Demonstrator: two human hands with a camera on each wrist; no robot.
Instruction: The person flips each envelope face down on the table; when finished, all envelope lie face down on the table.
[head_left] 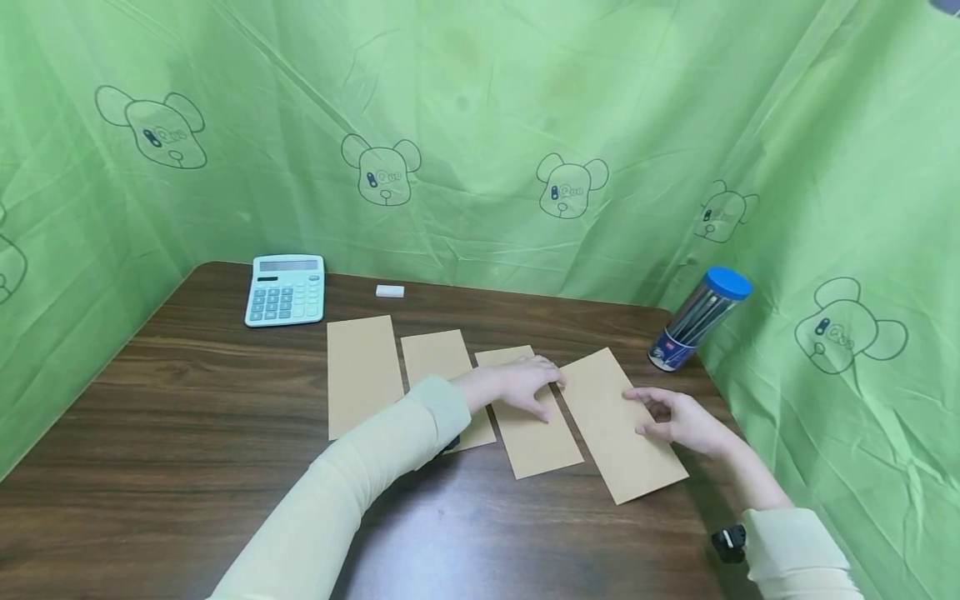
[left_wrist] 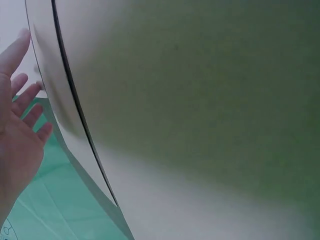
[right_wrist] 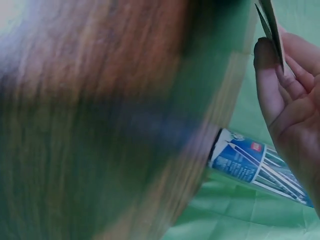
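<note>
Several flat brown kraft envelopes lie in a row on the wooden table. My left hand point(head_left: 527, 387) reaches over the second from the right envelope point(head_left: 542, 446), its spread fingertips near the left edge of the rightmost envelope point(head_left: 611, 437). In the left wrist view the left hand point(left_wrist: 22, 130) has loosely spread fingers. My right hand point(head_left: 678, 421) is at the right edge of the rightmost envelope. The right wrist view shows the right hand point(right_wrist: 300, 110) pinching a thin brown edge between thumb and fingers. My left forearm partly covers the second from the left envelope point(head_left: 435, 354).
The leftmost envelope point(head_left: 363, 371) lies left of my forearm. Behind it are a light blue calculator point(head_left: 285, 292) and a white eraser point(head_left: 390, 291). A clear tube of pencils with a blue lid point(head_left: 693, 321) stands beyond my right hand. Green curtain point(head_left: 480, 108) surrounds the table point(head_left: 187, 433).
</note>
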